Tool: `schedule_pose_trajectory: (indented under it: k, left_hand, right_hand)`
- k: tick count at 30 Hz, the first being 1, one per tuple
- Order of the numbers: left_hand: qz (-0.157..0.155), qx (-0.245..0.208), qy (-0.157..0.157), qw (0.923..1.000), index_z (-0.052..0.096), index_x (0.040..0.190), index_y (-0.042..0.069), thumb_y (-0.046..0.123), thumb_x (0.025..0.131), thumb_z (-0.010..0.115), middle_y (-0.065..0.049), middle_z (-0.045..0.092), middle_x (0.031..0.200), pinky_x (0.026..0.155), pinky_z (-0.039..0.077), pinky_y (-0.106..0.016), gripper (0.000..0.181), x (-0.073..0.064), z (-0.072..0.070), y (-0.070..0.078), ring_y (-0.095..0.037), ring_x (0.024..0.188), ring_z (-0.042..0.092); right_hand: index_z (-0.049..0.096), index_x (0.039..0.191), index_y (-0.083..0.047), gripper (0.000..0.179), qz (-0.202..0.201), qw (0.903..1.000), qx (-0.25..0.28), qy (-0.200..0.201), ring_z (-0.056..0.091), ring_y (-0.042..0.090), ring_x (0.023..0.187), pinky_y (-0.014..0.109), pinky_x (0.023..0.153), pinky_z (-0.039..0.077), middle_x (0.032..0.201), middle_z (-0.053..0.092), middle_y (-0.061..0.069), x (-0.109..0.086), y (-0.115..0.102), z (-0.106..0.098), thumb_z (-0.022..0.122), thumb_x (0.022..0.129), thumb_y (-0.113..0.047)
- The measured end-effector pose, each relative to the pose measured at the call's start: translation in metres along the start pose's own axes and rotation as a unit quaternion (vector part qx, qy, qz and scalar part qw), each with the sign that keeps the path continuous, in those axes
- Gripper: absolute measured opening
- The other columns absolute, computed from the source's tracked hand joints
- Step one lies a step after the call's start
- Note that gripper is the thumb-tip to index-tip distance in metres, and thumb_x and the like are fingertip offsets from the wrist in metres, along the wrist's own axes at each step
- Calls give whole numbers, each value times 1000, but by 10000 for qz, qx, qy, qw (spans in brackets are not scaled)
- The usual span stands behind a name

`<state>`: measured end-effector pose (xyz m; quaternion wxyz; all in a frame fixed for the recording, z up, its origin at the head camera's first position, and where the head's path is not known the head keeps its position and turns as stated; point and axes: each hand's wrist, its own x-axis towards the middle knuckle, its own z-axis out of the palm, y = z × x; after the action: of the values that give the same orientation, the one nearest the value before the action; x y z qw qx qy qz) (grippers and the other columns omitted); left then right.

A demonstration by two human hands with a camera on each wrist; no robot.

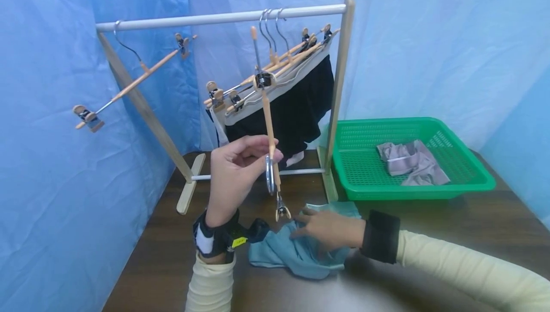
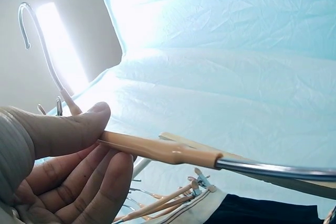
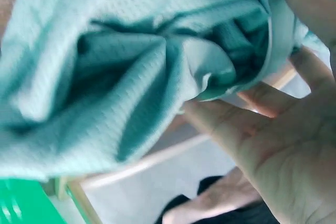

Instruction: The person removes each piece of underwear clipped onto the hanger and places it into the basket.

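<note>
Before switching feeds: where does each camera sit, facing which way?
Head: on the head, facing forward and down at tan-and-silver clip hanger, teal mesh cloth; left hand, right hand, cream sleeves show.
Left wrist: on that wrist, facing up at hanger and blue fabric curtain; left hand shows.
Right wrist: on that wrist, facing the cloth; right hand shows, perhaps left too.
Head and left wrist share the hanger.

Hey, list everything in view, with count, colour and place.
Table: one, brown, beneath
Curtain: count unclear, blue, behind
Light: one, white, overhead
Rack: one, white and wooden, tabletop
Hangers: five, tan, four racked, one held
Hung clothes: count unclear, mostly black, on rack
Basket: one, green, right of rack
Mauve cloth: one, in basket
Teal cloth: one, on table
Wristbands: two, black, on wrists
Sleeves: two, cream, on forearms
Left hand: one, holding hanger
Right hand: one, touching teal cloth
</note>
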<state>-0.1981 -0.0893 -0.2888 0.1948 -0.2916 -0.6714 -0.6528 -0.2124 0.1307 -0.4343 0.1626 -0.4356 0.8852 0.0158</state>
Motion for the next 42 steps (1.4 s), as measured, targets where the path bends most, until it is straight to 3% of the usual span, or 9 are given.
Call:
schedule_pose_trajectory:
  k: [4,10,12,15,19,22,26,34,42]
  left_hand:
    - [-30,-15,9,10000,72,110,-7,-8,85,75,-20,77,97,74,60,-26,25,-1,0,2,-15,82,76]
    - [-47,3,38,10000,73,109,-8,-10,84,76,8,78,94,74,60,-26,25,-1,0,3,-15,82,75]
    - [-58,14,22,10000,73,109,-8,-9,85,75,3,79,94,74,60,-26,24,-1,0,3,-15,82,75]
    - [-47,4,-16,10000,72,109,-8,-8,86,75,-16,78,96,73,60,-26,23,-1,1,3,-16,82,75]
    - [-115,-30,-81,9999,72,109,-7,-7,86,74,-28,74,98,74,60,-27,23,-1,2,3,-16,83,75]
    - [-200,-8,-116,9997,72,110,-6,-7,87,75,-26,75,99,76,61,-28,24,-2,3,3,-16,85,76]
    - [-215,87,-82,9997,73,109,-5,-5,86,76,-19,77,98,75,61,-28,23,-2,3,2,-16,84,76]
    - [-250,171,142,9994,74,108,-4,-5,85,77,14,78,92,73,59,-26,23,-2,-1,4,-17,83,75]
    - [-319,236,248,9989,75,109,-4,-4,85,78,1,79,95,73,59,-26,24,-3,-3,5,-16,83,75]
  right_hand:
    - [68,132,-30,50,-92,9989,363,271,69,16,113,34,93,59,136,67,-1,-2,4,5,80,85,-14]
    - [74,121,-23,26,-203,9981,77,573,72,9,99,26,85,59,117,75,-3,-4,0,6,70,96,-18]
    - [74,121,-23,25,-275,9979,-157,559,72,9,96,24,83,59,114,75,-2,-4,-3,6,69,96,-20]
    - [74,121,-23,25,-348,9975,-363,493,71,8,94,22,80,58,112,75,-3,-4,-3,4,68,97,-20]
    - [75,120,-24,26,-348,9982,133,468,71,8,98,22,81,58,111,75,-6,-7,5,-7,66,98,-14]
    - [76,120,-22,29,-392,9959,469,666,72,9,102,24,84,58,113,76,-6,-13,11,-25,66,97,-8]
    - [77,120,-17,33,-386,9915,405,1172,74,16,108,28,89,60,122,75,3,-27,15,-61,69,92,0]
    - [77,115,-5,35,-242,9718,307,2327,75,31,102,27,75,62,123,72,19,-66,36,-124,63,89,14]
    - [75,118,-3,42,213,9612,332,2730,72,36,107,43,85,62,125,70,22,-104,67,-167,56,88,20]
